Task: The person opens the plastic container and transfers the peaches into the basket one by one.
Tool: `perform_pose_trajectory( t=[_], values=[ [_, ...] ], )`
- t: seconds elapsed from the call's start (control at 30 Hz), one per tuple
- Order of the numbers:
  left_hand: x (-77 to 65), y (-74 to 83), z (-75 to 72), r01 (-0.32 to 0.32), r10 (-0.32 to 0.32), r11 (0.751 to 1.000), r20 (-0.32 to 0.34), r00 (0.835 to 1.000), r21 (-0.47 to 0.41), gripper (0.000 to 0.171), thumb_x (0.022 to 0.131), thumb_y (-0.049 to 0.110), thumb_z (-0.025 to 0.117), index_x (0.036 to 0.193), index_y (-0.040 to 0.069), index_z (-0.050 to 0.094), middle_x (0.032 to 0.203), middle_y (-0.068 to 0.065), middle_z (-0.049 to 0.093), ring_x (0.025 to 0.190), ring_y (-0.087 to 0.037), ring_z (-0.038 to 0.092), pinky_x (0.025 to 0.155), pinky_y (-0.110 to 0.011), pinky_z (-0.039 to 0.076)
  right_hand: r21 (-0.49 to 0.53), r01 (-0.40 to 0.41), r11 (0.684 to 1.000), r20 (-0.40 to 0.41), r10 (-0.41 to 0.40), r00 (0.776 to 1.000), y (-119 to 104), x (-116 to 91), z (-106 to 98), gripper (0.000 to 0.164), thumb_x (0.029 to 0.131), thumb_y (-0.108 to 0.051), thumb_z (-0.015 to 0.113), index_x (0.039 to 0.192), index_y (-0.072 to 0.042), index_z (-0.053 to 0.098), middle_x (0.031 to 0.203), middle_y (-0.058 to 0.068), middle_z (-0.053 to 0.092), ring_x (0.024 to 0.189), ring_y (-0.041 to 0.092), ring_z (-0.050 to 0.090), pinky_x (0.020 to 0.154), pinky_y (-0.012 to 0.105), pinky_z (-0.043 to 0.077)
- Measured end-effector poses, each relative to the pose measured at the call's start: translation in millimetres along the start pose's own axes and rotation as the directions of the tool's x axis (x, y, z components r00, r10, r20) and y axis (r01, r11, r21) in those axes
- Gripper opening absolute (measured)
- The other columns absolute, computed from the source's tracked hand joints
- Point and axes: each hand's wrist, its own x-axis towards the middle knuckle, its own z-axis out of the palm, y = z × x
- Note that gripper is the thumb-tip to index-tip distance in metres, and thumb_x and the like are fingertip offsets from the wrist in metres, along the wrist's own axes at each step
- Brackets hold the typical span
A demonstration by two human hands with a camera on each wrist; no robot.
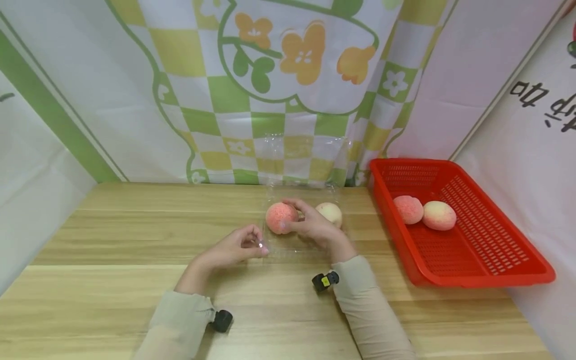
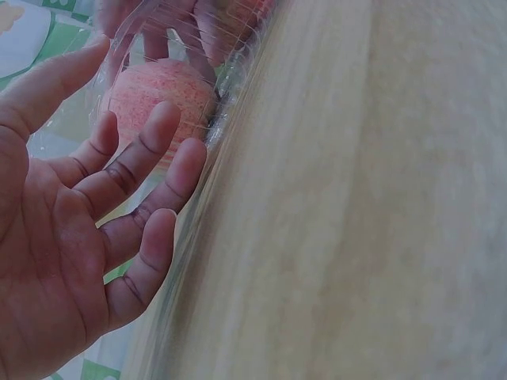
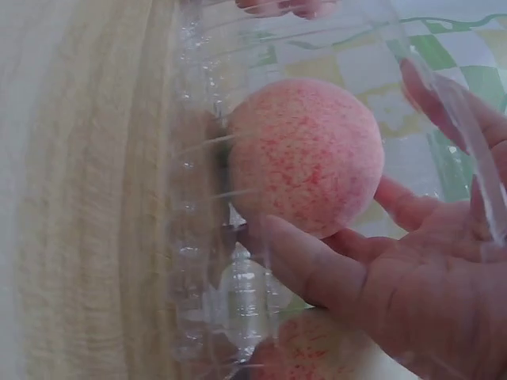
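A clear plastic clamshell box point(image 1: 292, 245) lies on the table with its lid raised at the back. My right hand point(image 1: 315, 225) reaches into it, thumb and fingers around a speckled pink peach point(image 1: 280, 218), also seen as the round peach point(image 3: 309, 158) in the right wrist view. Beside it in the box is a paler, cream peach point(image 1: 330, 213), partly behind the right hand. My left hand point(image 1: 236, 247) is at the box's front left corner, fingers loosely bent and apart from the thumb. In the left wrist view, the left hand's fingertips point(image 2: 186, 158) are close to the clear wall; contact is unclear.
A red plastic basket point(image 1: 418, 272) stands on the right of the wooden table point(image 1: 112, 240). Inside it lie a pink peach point(image 1: 408, 209) and a cream-and-pink peach point(image 1: 439, 215). Behind the table hangs a checkered green and yellow cloth point(image 1: 225, 100).
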Motion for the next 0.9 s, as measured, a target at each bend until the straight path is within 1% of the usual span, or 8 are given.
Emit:
perform_pose_trajectory(
  t=[0.07,0.1,0.17,0.2,0.27,0.4,0.67,0.9],
  values=[
    [-0.1,0.0,-0.5,0.005,-0.005,1.0,-0.001,1.0,0.0,0.026,0.093,0.014,0.068,0.102,0.003,0.047,0.097,-0.006,0.061,0.09,-0.02,0.06,0.077,-0.033,0.049,-0.033,0.021,0.999,-0.008,-0.022,1.0,1,1,1,0.075,0.088,-0.007,0.073,0.152,-0.019,0.036,0.143,0.021,0.048,0.082,0.016,0.056,0.07,0.027,0.045],
    [0.1,-0.1,-0.6,0.008,-0.008,1.0,0.0,1.0,-0.002,0.026,0.093,0.015,0.068,0.102,0.003,0.047,0.097,-0.006,0.061,0.09,-0.02,0.061,0.077,-0.033,0.049,-0.042,0.028,0.999,-0.008,-0.028,1.0,2,1,1,0.076,0.087,-0.006,0.073,0.152,-0.019,0.037,0.145,0.02,0.047,0.096,0.021,0.059,0.079,0.03,0.048],
    [0.2,-0.4,-0.6,0.019,-0.019,1.0,0.004,1.0,-0.008,0.026,0.093,0.016,0.068,0.102,0.004,0.047,0.098,-0.006,0.061,0.089,-0.02,0.061,0.074,-0.032,0.049,-0.069,0.047,0.996,-0.001,-0.047,0.999,4,2,1,0.077,0.086,-0.004,0.073,0.152,-0.016,0.036,0.149,0.019,0.043,0.119,0.028,0.055,0.094,0.035,0.048],
    [0.3,-0.5,-0.6,0.023,-0.023,1.0,0.006,1.0,-0.011,0.026,0.093,0.016,0.069,0.101,0.005,0.047,0.098,-0.006,0.061,0.088,-0.02,0.061,0.072,-0.031,0.049,-0.085,0.051,0.995,0.006,-0.05,0.999,4,3,2,0.078,0.085,-0.003,0.073,0.153,-0.016,0.036,0.151,0.019,0.042,0.125,0.03,0.053,0.099,0.037,0.047],
    [0.2,-0.9,-0.5,0.026,-0.025,1.0,0.009,1.0,-0.015,0.026,0.093,0.016,0.069,0.101,0.005,0.046,0.098,-0.006,0.061,0.088,-0.02,0.061,0.072,-0.031,0.048,-0.099,0.051,0.994,0.032,-0.048,0.998,6,4,2,0.078,0.084,-0.001,0.072,0.153,-0.014,0.036,0.15,0.02,0.043,0.127,0.034,0.052,0.099,0.039,0.048],
    [-0.2,-1.2,-1.0,0.013,-0.013,1.0,0.006,1.0,-0.007,0.026,0.094,0.015,0.068,0.1,0.004,0.046,0.097,-0.005,0.061,0.089,-0.021,0.062,0.076,-0.033,0.048,-0.139,0.06,0.989,0.074,-0.05,0.996,8,7,2,0.075,0.085,-0.003,0.072,0.151,-0.01,0.038,0.143,0.023,0.049,0.121,0.03,0.055,0.093,0.035,0.05],
    [-0.2,-0.1,-0.7,0.014,-0.014,1.0,0.009,1.0,0.005,0.032,0.094,0.017,0.068,0.104,-0.003,0.044,0.098,-0.007,0.062,0.09,-0.021,0.063,0.079,-0.034,0.048,-0.103,0.065,0.993,0.091,-0.056,0.994,12,9,3,0.075,0.083,0.003,0.072,0.15,-0.007,0.04,0.143,0.022,0.05,0.124,0.03,0.053,0.097,0.035,0.048],
    [0.3,-0.5,-0.2,0.002,-0.002,1.0,0.007,1.0,0.005,0.026,0.094,0.016,0.068,0.101,0.004,0.046,0.099,-0.006,0.062,0.094,-0.023,0.063,0.083,-0.036,0.048,-0.119,0.067,0.991,0.072,-0.058,0.996,13,10,3,0.074,0.082,0.001,0.075,0.148,-0.009,0.044,0.141,0.019,0.053,0.123,0.029,0.055,0.098,0.036,0.049]
  ],
)
